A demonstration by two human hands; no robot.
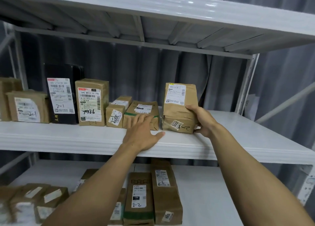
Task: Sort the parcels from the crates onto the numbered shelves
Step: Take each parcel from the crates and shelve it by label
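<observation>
Two stacked brown paper parcels (179, 106) stand on the middle white shelf (85, 137), right of a row of parcels. My right hand (201, 120) grips their right side, fingers curled round the front edge. My left hand (143, 132) lies flat with straight fingers against a low brown parcel with green tape (141, 111), thumb spread along the shelf's front edge. Left of it stand a small brown parcel (115, 115), a tall brown parcel marked 7936 (92, 103), a black parcel marked 2-1 (62, 96) and another brown parcel (27, 106).
The upper shelf (170, 9) hangs overhead. The lower shelf (213, 200) holds brown parcels marked 2-2 (153, 196) and several more at the left (34, 198). A white upright post (245, 87) bounds the right end. Bare shelf surface lies right of my right hand. Grey curtain behind.
</observation>
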